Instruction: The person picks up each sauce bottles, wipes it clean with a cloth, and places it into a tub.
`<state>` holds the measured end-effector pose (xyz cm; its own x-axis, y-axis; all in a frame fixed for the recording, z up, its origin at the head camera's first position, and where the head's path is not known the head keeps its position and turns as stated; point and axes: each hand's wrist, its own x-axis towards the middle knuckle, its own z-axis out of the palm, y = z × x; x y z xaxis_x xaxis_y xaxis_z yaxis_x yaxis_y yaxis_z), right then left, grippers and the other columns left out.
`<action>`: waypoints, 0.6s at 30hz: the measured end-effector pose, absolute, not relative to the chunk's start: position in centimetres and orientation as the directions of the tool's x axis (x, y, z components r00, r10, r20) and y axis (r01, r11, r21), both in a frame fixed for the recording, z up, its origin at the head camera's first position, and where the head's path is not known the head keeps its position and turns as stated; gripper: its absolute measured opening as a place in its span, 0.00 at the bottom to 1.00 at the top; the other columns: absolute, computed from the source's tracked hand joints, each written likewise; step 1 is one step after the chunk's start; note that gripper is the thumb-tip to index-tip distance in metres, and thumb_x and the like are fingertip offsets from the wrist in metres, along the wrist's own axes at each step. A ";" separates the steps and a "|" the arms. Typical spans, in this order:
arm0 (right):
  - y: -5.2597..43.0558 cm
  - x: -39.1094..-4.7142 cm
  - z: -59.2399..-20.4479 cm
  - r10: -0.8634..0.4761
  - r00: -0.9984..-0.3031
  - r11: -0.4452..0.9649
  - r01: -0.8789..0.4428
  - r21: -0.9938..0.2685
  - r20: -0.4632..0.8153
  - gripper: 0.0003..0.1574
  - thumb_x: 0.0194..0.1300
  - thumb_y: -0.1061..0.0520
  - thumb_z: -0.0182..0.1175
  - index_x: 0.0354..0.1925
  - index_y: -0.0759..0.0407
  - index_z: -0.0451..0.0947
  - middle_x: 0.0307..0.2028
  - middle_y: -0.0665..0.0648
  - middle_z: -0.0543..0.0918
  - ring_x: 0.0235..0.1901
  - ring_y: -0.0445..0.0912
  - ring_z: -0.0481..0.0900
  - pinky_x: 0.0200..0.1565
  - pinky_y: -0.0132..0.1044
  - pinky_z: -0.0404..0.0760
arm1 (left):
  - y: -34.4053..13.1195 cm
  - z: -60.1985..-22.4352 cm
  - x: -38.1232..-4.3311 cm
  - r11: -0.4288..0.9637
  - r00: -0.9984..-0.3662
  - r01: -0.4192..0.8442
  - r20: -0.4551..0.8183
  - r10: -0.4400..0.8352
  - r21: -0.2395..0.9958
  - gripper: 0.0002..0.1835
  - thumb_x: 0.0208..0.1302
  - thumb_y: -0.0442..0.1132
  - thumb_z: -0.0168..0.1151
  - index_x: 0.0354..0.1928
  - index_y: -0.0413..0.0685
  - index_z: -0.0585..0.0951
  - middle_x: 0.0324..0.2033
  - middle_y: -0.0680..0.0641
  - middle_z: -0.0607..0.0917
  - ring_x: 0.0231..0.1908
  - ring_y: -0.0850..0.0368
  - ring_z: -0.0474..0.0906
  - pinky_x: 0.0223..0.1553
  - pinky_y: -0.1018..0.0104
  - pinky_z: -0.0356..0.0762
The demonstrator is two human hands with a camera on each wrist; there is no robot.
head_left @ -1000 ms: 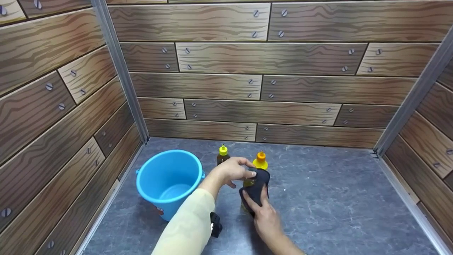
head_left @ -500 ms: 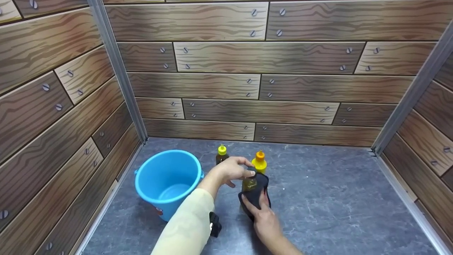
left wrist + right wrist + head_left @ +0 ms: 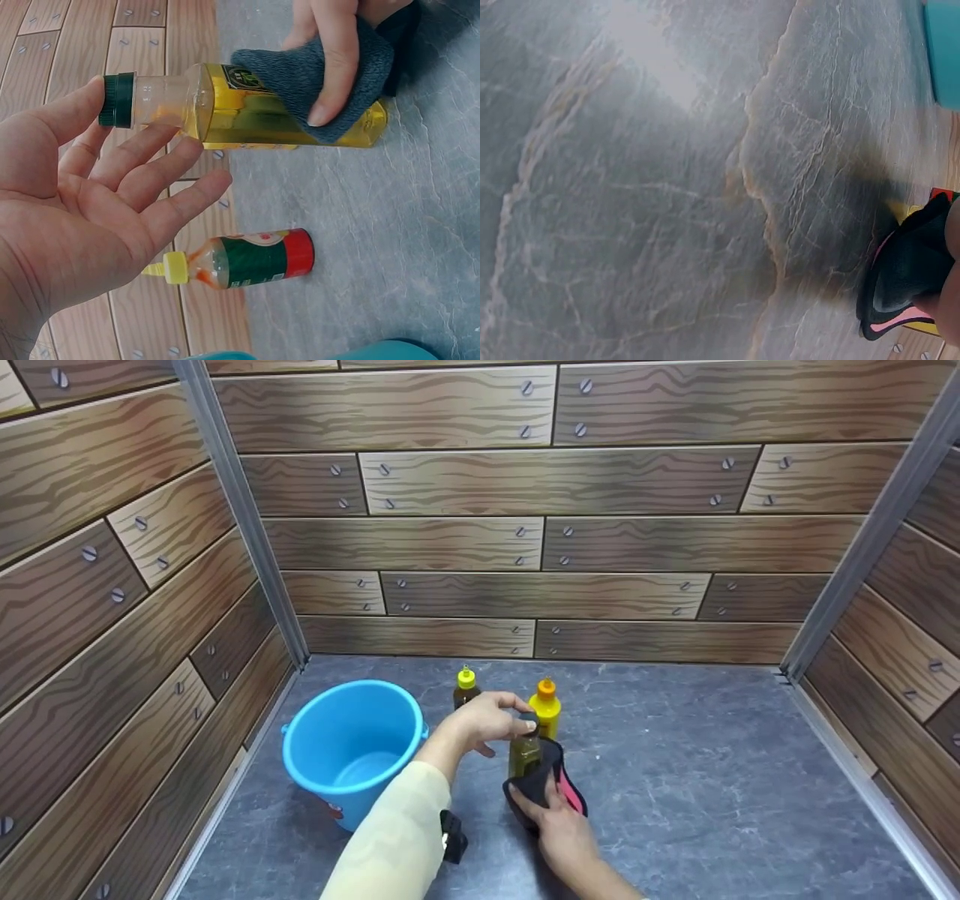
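Observation:
An oil bottle [image 3: 523,757] with yellow liquid and a dark green cap [image 3: 117,100] stands upright on the grey surface. My left hand [image 3: 487,724] pinches its cap between thumb and index finger, the other fingers spread loosely beside the neck. My right hand [image 3: 564,826] grips a dark cloth [image 3: 330,82] against the bottle's lower body; part of the label is covered. A pink side of the cloth [image 3: 904,319] shows at its edge in the right wrist view.
Behind the oil bottle is a yellow bottle [image 3: 546,712] with an orange cap. A sauce bottle [image 3: 259,259] with a yellow nozzle stands farther left. A light blue bucket [image 3: 304,769] is beside my left forearm. Wood-patterned walls [image 3: 450,544] enclose the surface on three sides.
My right hand and the cloth have slid down the oil bottle, uncovering its upper part, and the cloth's pink side now shows. The left hand has stayed at the cap.

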<state>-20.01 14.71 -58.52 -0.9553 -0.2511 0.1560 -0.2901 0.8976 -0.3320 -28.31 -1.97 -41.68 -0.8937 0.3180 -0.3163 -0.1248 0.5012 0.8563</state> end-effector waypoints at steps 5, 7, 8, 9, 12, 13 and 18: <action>14.7 -20.3 -58.2 -0.285 -0.958 0.907 -0.283 -0.311 0.041 0.45 0.72 0.68 0.61 0.72 0.22 0.75 0.75 0.78 0.64 0.69 0.73 0.70 0.52 0.66 0.83 | -2.4 -41.8 -28.2 0.497 -0.901 -0.136 -0.316 0.298 0.857 0.10 0.75 0.45 0.68 0.55 0.59 0.85 0.55 0.50 0.86 0.59 0.45 0.83 0.53 0.34 0.81; 14.8 -20.3 -58.2 -0.294 -0.955 0.908 -0.290 -0.303 0.035 0.44 0.72 0.67 0.60 0.72 0.24 0.75 0.74 0.78 0.64 0.69 0.73 0.70 0.53 0.66 0.82 | -2.4 -41.9 -28.2 0.494 -0.900 -0.134 -0.314 0.301 0.859 0.10 0.76 0.45 0.68 0.55 0.59 0.85 0.55 0.50 0.86 0.59 0.45 0.83 0.53 0.34 0.81; 14.9 -20.3 -58.3 -0.294 -0.955 0.910 -0.290 -0.296 0.032 0.44 0.72 0.67 0.61 0.72 0.24 0.76 0.74 0.78 0.65 0.69 0.74 0.70 0.52 0.66 0.82 | -2.4 -41.9 -28.2 0.492 -0.899 -0.132 -0.313 0.306 0.861 0.10 0.76 0.45 0.68 0.55 0.59 0.85 0.55 0.50 0.86 0.59 0.45 0.83 0.53 0.34 0.81; 14.9 -20.3 -58.3 -0.294 -0.955 0.912 -0.290 -0.290 0.030 0.44 0.71 0.68 0.61 0.72 0.24 0.76 0.74 0.78 0.65 0.69 0.74 0.70 0.52 0.66 0.83 | -2.4 -41.9 -28.2 0.490 -0.898 -0.130 -0.312 0.310 0.862 0.10 0.76 0.45 0.68 0.56 0.59 0.85 0.55 0.50 0.86 0.59 0.45 0.83 0.53 0.34 0.81; 15.1 -20.3 -58.5 -0.294 -0.956 0.915 -0.288 -0.283 0.023 0.46 0.70 0.69 0.61 0.72 0.24 0.76 0.74 0.77 0.66 0.69 0.74 0.70 0.50 0.65 0.83 | -2.3 -41.8 -28.3 0.490 -0.896 -0.124 -0.310 0.319 0.863 0.11 0.76 0.45 0.68 0.56 0.59 0.85 0.56 0.50 0.86 0.60 0.44 0.83 0.53 0.35 0.81; 15.1 -20.3 -58.5 -0.289 -0.957 0.917 -0.280 -0.284 0.010 0.46 0.71 0.69 0.61 0.72 0.24 0.75 0.75 0.76 0.66 0.69 0.74 0.69 0.50 0.65 0.83 | -2.2 -41.8 -28.3 0.491 -0.895 -0.124 -0.311 0.320 0.862 0.11 0.76 0.45 0.68 0.56 0.59 0.85 0.56 0.50 0.86 0.60 0.44 0.82 0.53 0.34 0.81; 15.4 -20.3 -58.6 -0.272 -0.960 0.926 -0.246 -0.285 -0.057 0.43 0.71 0.68 0.61 0.71 0.25 0.77 0.75 0.74 0.67 0.70 0.73 0.68 0.51 0.65 0.83 | -1.9 -41.7 -28.2 0.494 -0.892 -0.125 -0.316 0.325 0.860 0.10 0.75 0.44 0.68 0.55 0.58 0.86 0.54 0.50 0.86 0.60 0.43 0.82 0.54 0.32 0.80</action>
